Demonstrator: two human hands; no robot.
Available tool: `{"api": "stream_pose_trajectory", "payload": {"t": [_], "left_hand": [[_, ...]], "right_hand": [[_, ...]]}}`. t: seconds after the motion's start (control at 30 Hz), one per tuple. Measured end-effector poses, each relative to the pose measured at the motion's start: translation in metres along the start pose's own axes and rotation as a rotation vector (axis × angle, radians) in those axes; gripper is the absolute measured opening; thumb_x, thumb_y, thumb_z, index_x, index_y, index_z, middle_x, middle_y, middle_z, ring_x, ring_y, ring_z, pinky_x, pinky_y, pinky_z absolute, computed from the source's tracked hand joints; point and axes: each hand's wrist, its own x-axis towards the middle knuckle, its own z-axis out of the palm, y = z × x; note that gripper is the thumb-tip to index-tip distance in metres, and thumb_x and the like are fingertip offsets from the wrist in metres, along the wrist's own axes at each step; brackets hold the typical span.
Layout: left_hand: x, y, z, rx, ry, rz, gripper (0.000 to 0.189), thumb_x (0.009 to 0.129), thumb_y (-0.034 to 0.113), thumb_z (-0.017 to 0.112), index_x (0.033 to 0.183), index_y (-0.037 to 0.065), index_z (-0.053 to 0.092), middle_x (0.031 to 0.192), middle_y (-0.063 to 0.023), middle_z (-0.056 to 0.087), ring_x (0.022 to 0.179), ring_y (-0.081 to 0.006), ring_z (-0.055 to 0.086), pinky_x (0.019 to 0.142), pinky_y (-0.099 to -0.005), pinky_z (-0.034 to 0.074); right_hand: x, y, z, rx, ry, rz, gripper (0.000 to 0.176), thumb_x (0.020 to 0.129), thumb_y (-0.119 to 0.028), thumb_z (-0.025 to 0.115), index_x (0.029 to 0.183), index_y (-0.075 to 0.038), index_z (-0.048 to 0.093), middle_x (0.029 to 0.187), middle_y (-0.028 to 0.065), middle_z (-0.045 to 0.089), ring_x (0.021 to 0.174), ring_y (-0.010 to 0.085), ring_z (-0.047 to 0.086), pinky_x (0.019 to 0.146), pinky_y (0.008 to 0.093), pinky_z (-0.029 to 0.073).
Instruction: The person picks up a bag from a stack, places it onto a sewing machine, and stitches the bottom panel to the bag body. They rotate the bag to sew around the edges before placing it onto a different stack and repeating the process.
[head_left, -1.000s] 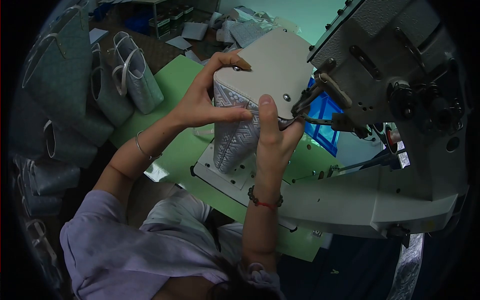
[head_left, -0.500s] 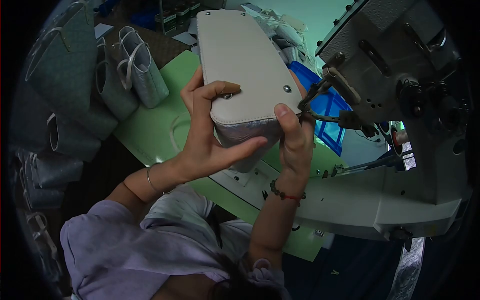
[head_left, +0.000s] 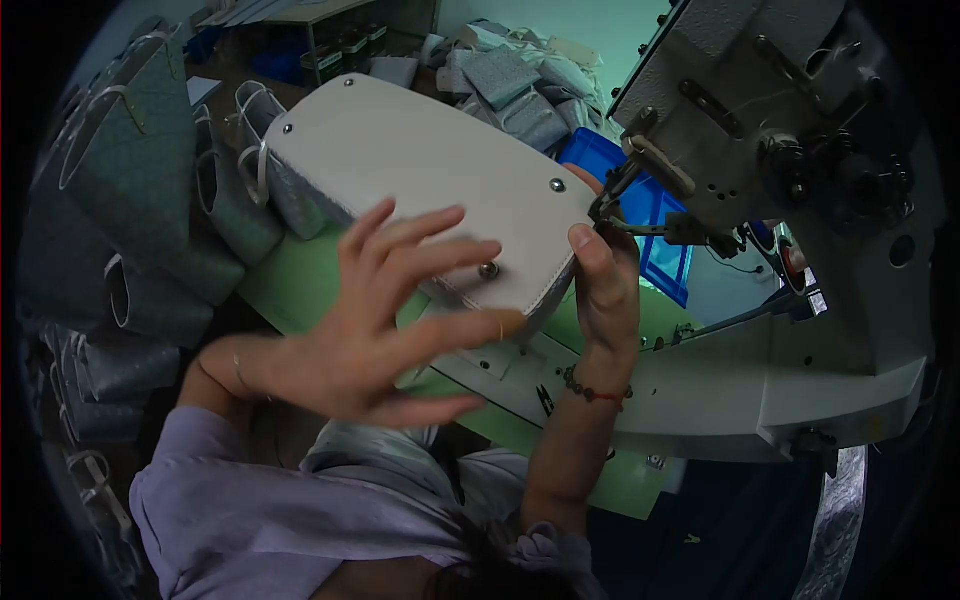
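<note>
A bag (head_left: 430,150) with a flat cream base, metal studs and silvery sides is held base up in the middle of the view. Its right corner is at the needle area of the sewing machine (head_left: 615,215). My right hand (head_left: 605,290) grips that corner, thumb on the base and the other fingers mostly hidden behind it. My left hand (head_left: 385,335), slightly blurred, is spread open over the near edge of the bag, near a stud. Whether its fingertips touch the bag I cannot tell.
Several grey bags (head_left: 130,150) stand on the left. More silvery pieces (head_left: 520,100) are piled at the back, beside a blue crate (head_left: 665,250). The machine's pale bed (head_left: 700,390) runs along the right, over a green tabletop (head_left: 290,280). Small dark snips (head_left: 545,400) lie near my right wrist.
The bag has turned, its far end swinging left. My left hand has let go of it, moved down and spread its fingers. My right hand still holds the corner.
</note>
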Motion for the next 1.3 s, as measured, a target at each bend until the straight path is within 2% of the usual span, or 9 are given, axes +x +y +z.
{"api": "stream_pose_trajectory", "payload": {"t": [0.07, 0.1, 0.17, 0.2, 0.27, 0.37, 0.67, 0.77, 1.3], "left_hand": [[0.040, -0.048, -0.033, -0.002, -0.140, 0.158, 0.082, 0.059, 0.038, 0.085, 0.132, 0.015, 0.055, 0.146, -0.0202, 0.030, 0.136, -0.0404, 0.032, 0.108, -0.0567, 0.026], [0.059, -0.067, -0.038, -0.018, -0.222, 0.248, 0.083, 0.060, 0.037, 0.082, 0.135, 0.019, 0.052, 0.142, -0.0217, 0.035, 0.132, -0.0411, 0.036, 0.106, -0.0547, 0.028], [0.090, -0.095, -0.033, -0.152, -0.408, 0.389, 0.092, 0.057, 0.034, 0.080, 0.142, 0.025, 0.045, 0.139, -0.0233, 0.038, 0.127, -0.0416, 0.038, 0.103, -0.0527, 0.031], [0.097, -0.093, -0.030, -0.144, -0.407, 0.402, 0.092, 0.057, 0.034, 0.080, 0.142, 0.025, 0.045, 0.139, -0.0233, 0.038, 0.127, -0.0416, 0.038, 0.103, -0.0527, 0.031], [0.108, -0.090, -0.026, -0.142, -0.497, 0.502, 0.095, 0.055, 0.032, 0.079, 0.143, 0.028, 0.044, 0.139, -0.0228, 0.038, 0.125, -0.0405, 0.040, 0.100, -0.0508, 0.034], [0.109, -0.085, -0.026, -0.080, -0.488, 0.529, 0.094, 0.054, 0.032, 0.079, 0.142, 0.029, 0.047, 0.139, -0.0220, 0.038, 0.121, -0.0402, 0.044, 0.098, -0.0491, 0.036], [0.099, -0.094, -0.017, -0.213, -0.325, 0.546, 0.071, 0.061, 0.032, 0.077, 0.130, 0.024, 0.061, 0.134, -0.0199, 0.045, 0.117, -0.0372, 0.050, 0.096, -0.0479, 0.040], [0.099, -0.095, -0.014, -0.226, -0.307, 0.519, 0.068, 0.057, 0.034, 0.081, 0.123, 0.021, 0.066, 0.132, -0.0181, 0.046, 0.121, -0.0362, 0.047, 0.095, -0.0483, 0.041], [0.105, -0.098, -0.009, -0.197, -0.257, 0.515, 0.064, 0.057, 0.036, 0.081, 0.118, 0.022, 0.068, 0.133, -0.0087, 0.053, 0.124, -0.0430, 0.044, 0.097, -0.0548, 0.040]], "right_hand": [[-0.013, 0.006, 0.019, 0.070, 0.277, -0.138, 0.053, 0.083, -0.013, 0.065, 0.132, 0.000, 0.048, 0.118, 0.0112, 0.058, 0.112, 0.0189, 0.053, 0.101, 0.0338, 0.039], [-0.020, 0.010, 0.033, 0.075, 0.279, -0.161, 0.053, 0.083, -0.013, 0.065, 0.132, 0.000, 0.048, 0.118, 0.0112, 0.058, 0.112, 0.0189, 0.053, 0.101, 0.0338, 0.039], [-0.038, 0.019, 0.062, -0.152, 0.639, -0.426, 0.044, 0.081, -0.011, 0.068, 0.122, -0.001, 0.057, 0.115, 0.0125, 0.060, 0.112, 0.0211, 0.055, 0.100, 0.0360, 0.041], [-0.047, 0.021, 0.070, -0.153, 0.645, -0.440, 0.044, 0.081, -0.011, 0.068, 0.122, -0.001, 0.057, 0.115, 0.0125, 0.060, 0.112, 0.0211, 0.055, 0.100, 0.0360, 0.041], [-0.060, 0.023, 0.079, -0.759, 0.587, -0.625, 0.036, 0.083, -0.008, 0.066, 0.117, 0.002, 0.062, 0.117, 0.0154, 0.059, 0.111, 0.0280, 0.057, 0.099, 0.0392, 0.043], [-0.070, 0.005, 0.088, -1.048, 0.414, -0.619, 0.029, 0.081, -0.008, 0.067, 0.109, -0.001, 0.068, 0.115, 0.0126, 0.062, 0.110, 0.0307, 0.058, 0.096, 0.0402, 0.045], [-0.073, -0.014, 0.085, -1.108, 0.303, -0.500, 0.029, 0.082, -0.007, 0.064, 0.109, -0.002, 0.069, 0.113, 0.0095, 0.065, 0.113, 0.0317, 0.057, 0.096, 0.0401, 0.046], [-0.071, -0.015, 0.080, -1.109, 0.301, -0.492, 0.028, 0.082, -0.007, 0.062, 0.109, -0.002, 0.069, 0.113, 0.0098, 0.065, 0.112, 0.0311, 0.057, 0.096, 0.0402, 0.046], [-0.063, -0.014, 0.066, -1.085, 0.298, -0.520, 0.027, 0.080, -0.006, 0.069, 0.107, -0.005, 0.071, 0.112, 0.0069, 0.064, 0.106, 0.0277, 0.060, 0.094, 0.0394, 0.048]]}}
